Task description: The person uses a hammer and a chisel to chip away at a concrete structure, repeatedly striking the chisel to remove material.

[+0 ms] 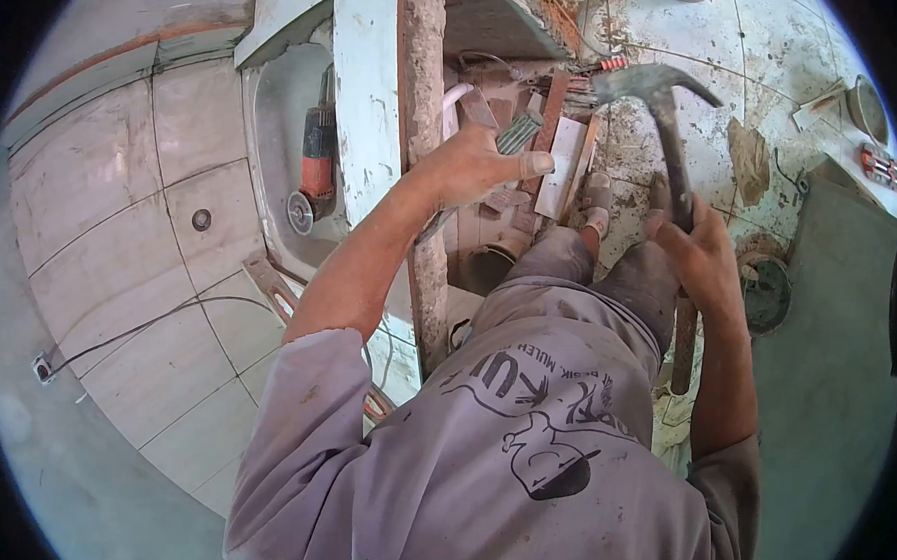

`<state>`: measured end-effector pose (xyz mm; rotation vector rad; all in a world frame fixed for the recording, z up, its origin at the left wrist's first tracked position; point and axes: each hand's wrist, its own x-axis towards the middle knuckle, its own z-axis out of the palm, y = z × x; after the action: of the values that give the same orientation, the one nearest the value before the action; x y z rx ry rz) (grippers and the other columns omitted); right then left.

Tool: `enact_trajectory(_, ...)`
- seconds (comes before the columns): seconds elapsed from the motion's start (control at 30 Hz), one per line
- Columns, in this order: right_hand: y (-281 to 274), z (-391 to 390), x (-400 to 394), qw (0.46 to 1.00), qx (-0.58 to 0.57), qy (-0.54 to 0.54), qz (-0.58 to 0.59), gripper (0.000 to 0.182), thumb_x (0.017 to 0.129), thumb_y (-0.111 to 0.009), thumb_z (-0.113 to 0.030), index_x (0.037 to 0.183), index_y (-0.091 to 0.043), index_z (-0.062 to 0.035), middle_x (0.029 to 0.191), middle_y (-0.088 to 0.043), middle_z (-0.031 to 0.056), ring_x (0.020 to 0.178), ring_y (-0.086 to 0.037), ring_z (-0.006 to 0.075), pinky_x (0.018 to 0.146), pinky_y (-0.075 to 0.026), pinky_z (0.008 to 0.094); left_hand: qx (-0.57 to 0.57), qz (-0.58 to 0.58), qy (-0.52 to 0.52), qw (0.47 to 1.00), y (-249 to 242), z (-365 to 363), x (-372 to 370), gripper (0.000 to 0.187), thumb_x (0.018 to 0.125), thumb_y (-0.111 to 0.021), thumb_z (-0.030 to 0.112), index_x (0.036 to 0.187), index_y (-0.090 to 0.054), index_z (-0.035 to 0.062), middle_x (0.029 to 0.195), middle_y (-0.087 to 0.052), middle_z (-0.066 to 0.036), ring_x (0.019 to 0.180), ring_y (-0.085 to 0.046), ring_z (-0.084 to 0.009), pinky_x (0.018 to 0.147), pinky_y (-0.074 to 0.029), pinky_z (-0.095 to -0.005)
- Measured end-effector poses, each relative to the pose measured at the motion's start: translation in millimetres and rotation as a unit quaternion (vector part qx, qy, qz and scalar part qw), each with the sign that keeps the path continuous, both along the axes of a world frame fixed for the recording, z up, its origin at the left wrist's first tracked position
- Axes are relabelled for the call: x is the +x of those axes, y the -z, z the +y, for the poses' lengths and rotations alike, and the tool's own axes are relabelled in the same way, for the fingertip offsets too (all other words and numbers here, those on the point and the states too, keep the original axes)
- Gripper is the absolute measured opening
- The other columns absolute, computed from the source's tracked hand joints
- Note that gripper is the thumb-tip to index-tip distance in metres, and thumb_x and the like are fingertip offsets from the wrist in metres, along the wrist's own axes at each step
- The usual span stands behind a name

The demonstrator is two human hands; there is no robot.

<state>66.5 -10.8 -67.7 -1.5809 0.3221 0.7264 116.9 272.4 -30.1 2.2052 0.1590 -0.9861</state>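
Note:
My left hand [478, 169] is wrapped round what looks like a chisel [519, 133]. The tool's ribbed, grey-green end sticks out past my thumb, and a narrow metal part shows below my wrist; the fingers hide its middle. A claw hammer [667, 139] is in my right hand [705, 253], gripped partway along its handle. The hammer's head is up and away from me, with its curved claw pointing right. Below the hand, the lower handle hangs beside my leg. The two tools are apart.
At left, a red and black angle grinder [319, 154] lies in a sink basin [276, 102] beside a rough-edged wall [423, 99]. Wood strips [564, 165] and a bucket [488, 269] are near my feet. A bowl [866, 108] stands at right on the dirty tiled floor [779, 49].

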Motion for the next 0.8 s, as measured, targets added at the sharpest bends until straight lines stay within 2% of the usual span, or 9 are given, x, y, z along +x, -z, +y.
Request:
enact_trajectory(0.2, -23.0, -7.7, 17.3, 0.989, 0.054, 0.137, 0.034, 0.017, 0.077, -0.062, -0.015, 0.079, -0.050, -0.0038, 0.058, -0.045, -0.0022, 0.051, -0.046, 0.0091, 0.049, -0.038, 0.0268, 0.018, 0.017, 0.018, 1.000, -4.5, -6.6, -4.1, 0.061, 0.073, -0.065, 0.063, 0.061, -0.053, 0.0041, 0.051, -0.042, 0.000, 0.050, -0.044, -0.0116, 0.045, -0.037, -0.0325)
enact_trajectory(0.27, -26.5, 2.1, 13.6, 0.991, 0.040, 0.126, 0.030, 0.017, 0.078, -0.062, -0.015, 0.078, -0.050, -0.0032, 0.060, -0.048, -0.0011, 0.050, -0.045, 0.0106, 0.048, -0.039, 0.0277, 0.018, 0.028, 0.024, 0.999, 0.6, -2.5, -1.7, 0.060, 0.074, -0.065, 0.061, 0.064, -0.055, 0.0032, 0.053, -0.044, -0.001, 0.052, -0.045, -0.0118, 0.047, -0.038, -0.0319)
enact_trajectory(0.33, -17.6, 7.9, 2.8, 0.976, -0.070, -0.144, -0.150, 0.014, 0.078, -0.061, -0.014, 0.078, -0.052, -0.0031, 0.062, -0.049, -0.0001, 0.052, -0.046, 0.0104, 0.049, -0.039, 0.0268, 0.007, 0.015, 0.013, 1.000, 0.5, -1.4, -3.2, 0.060, 0.074, -0.065, 0.061, 0.065, -0.056, 0.0030, 0.054, -0.045, -0.001, 0.052, -0.046, -0.0119, 0.047, -0.039, -0.0320)
enact_trajectory(0.4, -20.5, -0.3, 7.1, 0.981, -0.057, -0.148, -0.108, 0.011, 0.079, -0.060, -0.012, 0.079, -0.053, -0.0032, 0.063, -0.050, 0.0006, 0.056, -0.047, 0.0095, 0.051, -0.039, 0.0256, -0.007, 0.005, 0.001, 1.000, -3.4, -4.4, -6.7, 0.060, 0.074, -0.065, 0.062, 0.066, -0.057, 0.0028, 0.055, -0.047, -0.002, 0.052, -0.046, -0.0121, 0.047, -0.039, -0.0320)
enact_trajectory(0.5, -21.0, -7.7, 22.8, 0.995, -0.050, 0.050, -0.073, 0.012, 0.079, -0.059, -0.014, 0.077, -0.052, -0.0039, 0.063, -0.049, -0.0009, 0.053, -0.045, 0.0086, 0.047, -0.036, 0.0251, -0.001, 0.021, -0.027, 0.999, -14.7, -7.7, -9.7, 0.060, 0.074, -0.066, 0.061, 0.067, -0.057, 0.0026, 0.057, -0.050, -0.003, 0.053, -0.049, -0.0126, 0.048, -0.041, -0.0315)
enact_trajectory(0.53, -27.8, -13.2, 31.8, 0.996, -0.005, 0.083, 0.016, 0.012, 0.080, -0.058, -0.014, 0.079, -0.053, -0.0037, 0.064, -0.050, -0.0008, 0.053, -0.046, 0.0091, 0.048, -0.037, 0.0253, 0.019, 0.055, -0.008, 0.998, -14.1, -7.5, -7.1, 0.060, 0.073, -0.066, 0.061, 0.067, -0.057, 0.0027, 0.057, -0.050, -0.003, 0.053, -0.050, -0.0128, 0.049, -0.042, -0.0312)
enact_trajectory(0.63, -19.6, -2.9, 21.0, 0.995, -0.023, 0.092, -0.008, 0.012, 0.080, -0.058, -0.013, 0.081, -0.052, -0.0028, 0.065, -0.051, -0.0002, 0.054, -0.047, 0.0089, 0.049, -0.038, 0.0251, 0.038, 0.089, 0.019, 0.995, -19.3, -9.7, 0.0, 0.059, 0.073, -0.065, 0.063, 0.064, -0.055, 0.0051, 0.057, -0.047, -0.001, 0.055, -0.048, -0.0119, 0.052, -0.040, -0.0300)
enact_trajectory(0.7, -14.8, 9.7, -0.5, 0.972, -0.082, -0.176, -0.132, 0.013, 0.080, -0.058, -0.013, 0.082, -0.051, -0.0026, 0.065, -0.050, 0.0004, 0.056, -0.048, 0.0088, 0.050, -0.040, 0.0255, 0.036, 0.094, 0.024, 0.995, -17.1, -10.8, -6.3, 0.059, 0.073, -0.064, 0.064, 0.062, -0.053, 0.0075, 0.057, -0.044, 0.001, 0.058, -0.045, -0.0108, 0.054, -0.037, -0.0291)
enact_trajectory(0.8, -13.4, 1.6, 6.0, 0.993, -0.061, -0.069, -0.072, 0.013, 0.079, -0.058, -0.013, 0.080, -0.051, -0.0032, 0.064, -0.049, 0.0006, 0.056, -0.048, 0.0089, 0.051, -0.040, 0.0262, 0.031, 0.044, -0.022, 0.998, -8.4, 0.7, -11.6, 0.058, 0.074, -0.064, 0.062, 0.062, -0.054, 0.0068, 0.056, -0.044, 0.001, 0.057, -0.044, -0.0112, 0.053, -0.037, -0.0306)
